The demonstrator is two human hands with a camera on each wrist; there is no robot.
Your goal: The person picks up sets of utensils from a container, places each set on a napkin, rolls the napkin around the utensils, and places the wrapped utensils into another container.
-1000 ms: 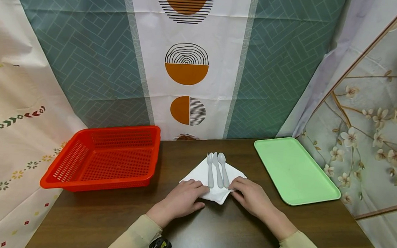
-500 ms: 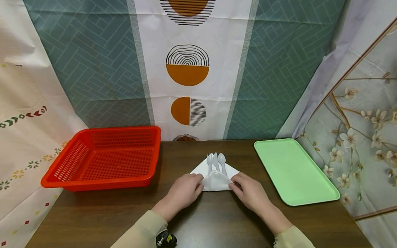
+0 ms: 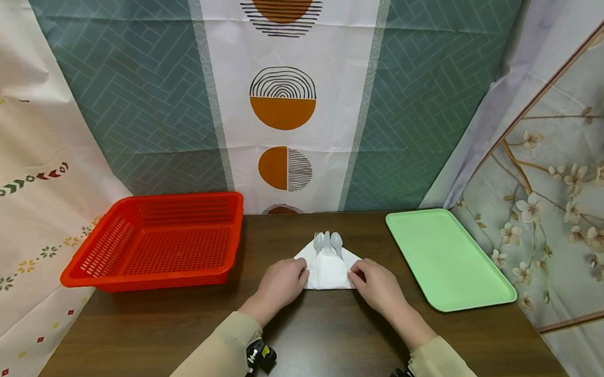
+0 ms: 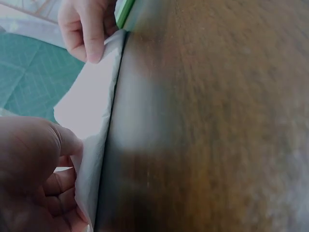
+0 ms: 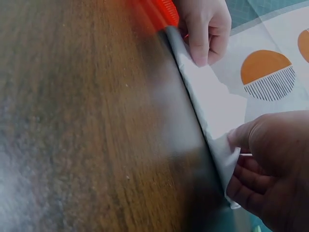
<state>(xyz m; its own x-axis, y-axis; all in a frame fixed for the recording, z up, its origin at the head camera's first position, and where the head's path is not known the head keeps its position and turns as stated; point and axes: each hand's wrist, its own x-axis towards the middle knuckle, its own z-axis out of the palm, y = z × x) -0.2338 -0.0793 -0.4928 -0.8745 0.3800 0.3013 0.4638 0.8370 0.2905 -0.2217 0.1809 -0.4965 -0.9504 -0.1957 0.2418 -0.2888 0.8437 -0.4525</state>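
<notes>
a white napkin (image 3: pixel 328 274) lies on the wooden surface (image 3: pixel 325 340), its near part already folded up over the handles of a grey fork (image 3: pixel 318 243), knife (image 3: pixel 327 241) and spoon (image 3: pixel 337 243); their heads show above it. the sides look not yet turned in, so the folding seems only partly done. the left hand (image 3: pixel 282 279) has a narrow grip pinching the napkin's left end, the right hand (image 3: pixel 377 282) likewise its right. farther out, a red basket (image 3: pixel 148 281) stands left, a green tray (image 3: pixel 447 259) right.

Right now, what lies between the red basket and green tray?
In the head view, the left hand, the white napkin partly covering grey fork, knife and spoon, and the right hand.
</notes>
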